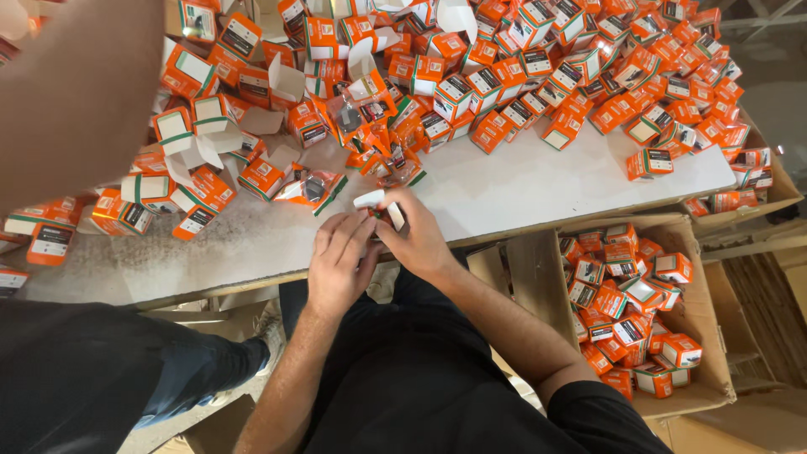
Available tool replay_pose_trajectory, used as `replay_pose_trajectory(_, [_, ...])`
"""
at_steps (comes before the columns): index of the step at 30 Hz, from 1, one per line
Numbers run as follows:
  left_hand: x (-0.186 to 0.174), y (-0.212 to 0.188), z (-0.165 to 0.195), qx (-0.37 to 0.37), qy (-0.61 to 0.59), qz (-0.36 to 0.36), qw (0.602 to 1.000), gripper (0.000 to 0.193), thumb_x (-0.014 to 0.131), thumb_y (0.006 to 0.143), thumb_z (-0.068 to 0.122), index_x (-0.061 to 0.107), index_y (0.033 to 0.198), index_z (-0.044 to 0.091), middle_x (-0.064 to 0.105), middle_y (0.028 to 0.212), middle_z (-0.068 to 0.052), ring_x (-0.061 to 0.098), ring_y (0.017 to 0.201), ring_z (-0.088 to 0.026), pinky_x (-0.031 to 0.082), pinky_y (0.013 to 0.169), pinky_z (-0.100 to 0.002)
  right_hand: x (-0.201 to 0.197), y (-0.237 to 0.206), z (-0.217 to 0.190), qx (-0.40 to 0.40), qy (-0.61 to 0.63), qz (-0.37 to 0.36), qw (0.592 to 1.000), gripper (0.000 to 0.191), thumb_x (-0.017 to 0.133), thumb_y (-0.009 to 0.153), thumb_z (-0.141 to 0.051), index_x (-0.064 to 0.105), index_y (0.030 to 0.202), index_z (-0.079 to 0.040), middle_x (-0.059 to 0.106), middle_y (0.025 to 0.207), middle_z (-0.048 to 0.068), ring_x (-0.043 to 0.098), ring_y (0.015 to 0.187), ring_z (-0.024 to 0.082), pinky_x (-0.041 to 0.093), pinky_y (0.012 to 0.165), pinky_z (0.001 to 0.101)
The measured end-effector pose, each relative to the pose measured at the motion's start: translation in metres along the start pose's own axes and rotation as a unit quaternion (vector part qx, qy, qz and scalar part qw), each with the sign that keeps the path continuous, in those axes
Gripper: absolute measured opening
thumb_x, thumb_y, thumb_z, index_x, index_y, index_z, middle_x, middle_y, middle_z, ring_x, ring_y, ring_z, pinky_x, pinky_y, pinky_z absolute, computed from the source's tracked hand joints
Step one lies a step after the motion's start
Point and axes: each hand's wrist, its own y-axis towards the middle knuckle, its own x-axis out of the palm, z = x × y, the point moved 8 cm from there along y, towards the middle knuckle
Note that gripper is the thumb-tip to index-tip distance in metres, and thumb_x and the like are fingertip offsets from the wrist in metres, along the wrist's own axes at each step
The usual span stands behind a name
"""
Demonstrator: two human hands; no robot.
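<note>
From where I watch, the white table (pixel 538 181) stretches away beyond my hands, and most of it, above and to both sides of them, is buried under a heap of small orange and white boxes (pixel 580 76), some with flaps standing open, many shut. Down to the right of my right hand sits a cardboard carton (pixel 698 277) part full of closed boxes (pixel 630 311); I judge these are the finished ones, and the carton has room left while the heap remains large, so the work looks well short of done. Just beyond my fingers lie clear bagged parts (pixel 313 188) among the open boxes. To the left, another person's dark trouser leg (pixel 92 370) stands close. My left hand (pixel 339 261) is half curled, fingers laid against the small box (pixel 378 206), and my right hand (pixel 418 240) pinches that box at its open white flap, at the table's near edge.
</note>
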Motion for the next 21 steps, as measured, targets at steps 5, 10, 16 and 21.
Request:
replay_pose_trajectory(5, [0.008,0.006,0.014,0.053,0.072,-0.022,0.996,0.058,0.082,0.077,0.007,0.062,0.130,-0.001,0.062,0.132,-0.014,0.059,0.119,-0.034,0.048,0.103,-0.049,-0.008,-0.014,0.001,0.010,0.123,0.041,0.992,0.038,0.066,0.099,-0.002,0.046,0.131,-0.005,0.065,0.121,0.008,0.065,0.112,0.014,0.053,0.095,0.0289])
replay_pose_trajectory(10, [0.010,0.007,0.009,0.051,0.022,-0.027,0.998,0.051,0.081,0.080,0.006,0.063,0.127,-0.001,0.063,0.129,-0.014,0.061,0.118,-0.037,0.052,0.102,-0.048,-0.014,-0.029,-0.023,-0.038,-0.094,0.031,0.994,0.046,0.072,0.094,0.000,0.059,0.139,-0.002,0.066,0.126,0.015,0.065,0.105,0.027,0.054,0.094,0.0334])
replay_pose_trajectory(16, [0.006,0.007,0.001,0.004,-0.035,0.002,0.999,0.043,0.082,0.079,0.001,0.063,0.118,0.002,0.065,0.127,-0.012,0.065,0.118,-0.037,0.056,0.100,-0.044,-0.009,-0.017,-0.045,-0.161,-0.137,-0.035,0.977,0.045,0.068,0.096,-0.001,0.058,0.140,-0.004,0.051,0.147,0.022,0.060,0.120,0.034,0.052,0.101,0.0392])
replay_pose_trajectory(21, [0.005,0.007,-0.002,-0.033,-0.068,0.012,0.997,0.042,0.083,0.080,0.000,0.063,0.116,0.004,0.060,0.129,-0.016,0.065,0.117,-0.035,0.058,0.098,-0.042,-0.007,-0.010,-0.040,-0.209,-0.185,-0.073,0.958,0.034,0.065,0.100,-0.003,0.066,0.134,-0.005,0.061,0.138,0.014,0.060,0.125,0.035,0.050,0.108,0.0423])
